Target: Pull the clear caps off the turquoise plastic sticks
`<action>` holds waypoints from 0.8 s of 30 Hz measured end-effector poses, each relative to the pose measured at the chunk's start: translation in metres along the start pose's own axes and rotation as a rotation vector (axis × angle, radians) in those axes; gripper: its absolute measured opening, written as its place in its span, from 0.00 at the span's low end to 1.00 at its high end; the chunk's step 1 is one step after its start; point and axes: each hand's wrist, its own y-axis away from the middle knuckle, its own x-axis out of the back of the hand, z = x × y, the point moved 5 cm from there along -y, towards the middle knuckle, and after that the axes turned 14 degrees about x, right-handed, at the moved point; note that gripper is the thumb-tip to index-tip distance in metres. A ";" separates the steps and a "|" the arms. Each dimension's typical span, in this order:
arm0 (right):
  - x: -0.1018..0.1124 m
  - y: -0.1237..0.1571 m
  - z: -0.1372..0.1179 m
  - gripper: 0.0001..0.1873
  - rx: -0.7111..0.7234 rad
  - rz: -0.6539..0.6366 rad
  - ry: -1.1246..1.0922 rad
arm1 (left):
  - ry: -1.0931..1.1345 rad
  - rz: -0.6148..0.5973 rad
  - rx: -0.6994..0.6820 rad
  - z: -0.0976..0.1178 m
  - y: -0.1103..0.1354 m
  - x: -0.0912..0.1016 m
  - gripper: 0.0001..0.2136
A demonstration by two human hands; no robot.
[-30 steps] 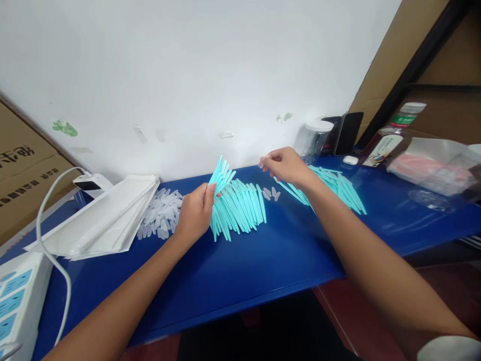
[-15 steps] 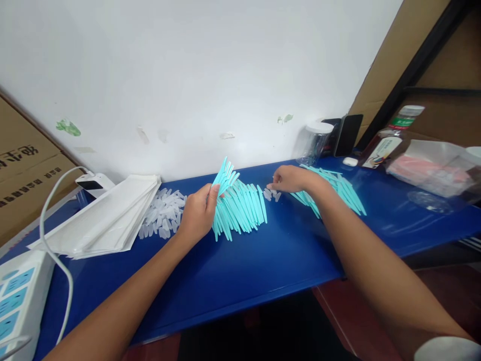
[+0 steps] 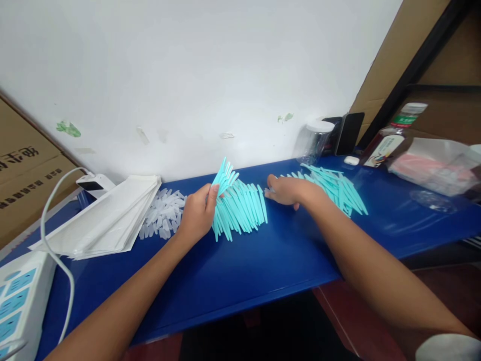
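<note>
My left hand is closed around a bunch of slim teal eyebrow razors, fanned out above its thumb. Beneath and beside that hand, a row of the same razors lies on the blue table. My right hand is low over the table, just right of the row, with its fingers curled down. At its fingertips, a few small translucent caps show in part; the hand covers the others, and anything in its grip is hidden. Behind its wrist, more teal razors lie in a loose pile.
Left of my left hand are a heap of translucent caps and a stack of white sleeves. A power strip and white cable lie farther left. At the back right stand a lidded jar and a bottle.
My right hand has moved slightly down, over the few caps beside the row, covering most of them. The left hand and its bunch of razors have stayed in place.
</note>
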 end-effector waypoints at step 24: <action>-0.026 -0.046 0.000 0.21 -0.089 0.380 0.176 | 0.006 -0.008 -0.018 0.001 -0.001 0.001 0.24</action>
